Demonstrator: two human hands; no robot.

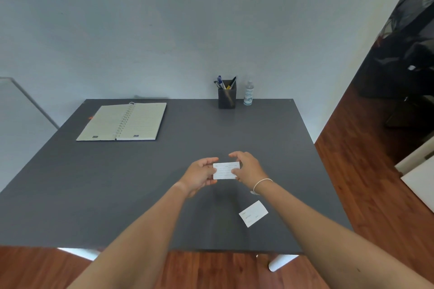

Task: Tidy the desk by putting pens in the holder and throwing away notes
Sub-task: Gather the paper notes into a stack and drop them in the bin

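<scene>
Notes: one (pixel 226 170) pinched by fingers of both hands, left hand (pixel 200 175) and right hand (pixel 249 169); another (pixel 253 214) lies just below-right on tabletop (pixel 70 195).
Pens: already in holder (pixel 226 97), far beyond fingers.
Left: bin both notes, no bin in sight.

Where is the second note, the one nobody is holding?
In the head view, the loose note lies flat on the grey desk, near its front edge, right of centre, just below the right hand.

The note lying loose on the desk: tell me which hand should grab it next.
Right. The loose note lies just under the right hand's wrist, while the left hand would have to cross over. Both hands now share the held note.
</scene>
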